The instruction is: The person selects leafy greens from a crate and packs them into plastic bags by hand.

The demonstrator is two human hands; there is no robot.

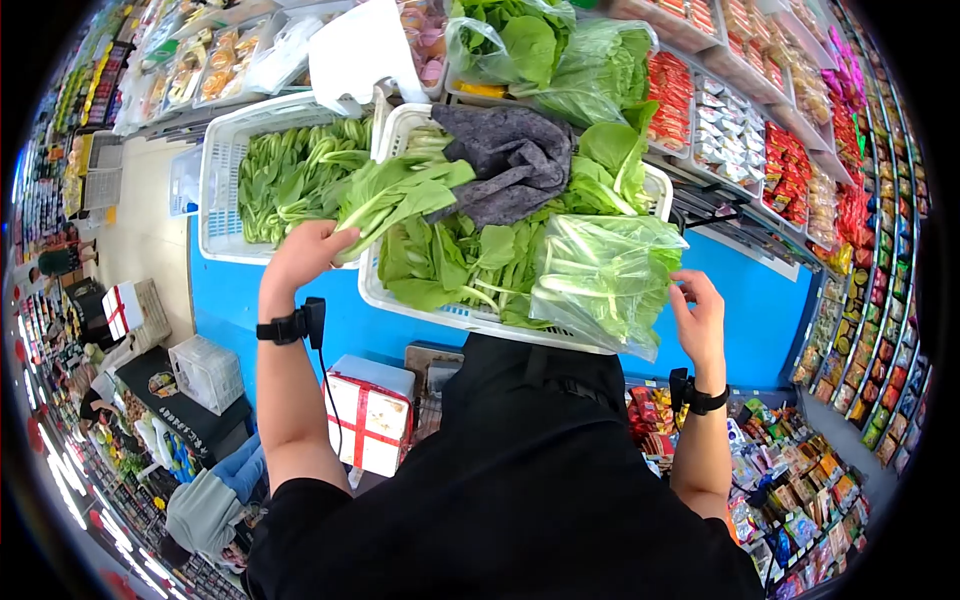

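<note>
My left hand (310, 252) is closed around the stem end of a bunch of leafy greens (405, 190). The leaves point up and right, over the gap between two white baskets. Under it, the left basket (222, 240) holds more dark green bunches. At the right, my right hand (698, 310) has its fingers curled at the edge of a clear plastic bag of greens (605, 270). That bag lies over the front right of the right basket (430, 312), on loose leafy greens (455, 265). A dark grey cloth (505, 155) lies rumpled among the leaves.
Bagged lettuce (600, 75) stands behind the baskets. A white plastic piece (365, 55) is at the back left. Trays of red packets (670, 100) line the back right. Below my left arm is a white box with red tape (370, 420). A person (215, 510) is at lower left.
</note>
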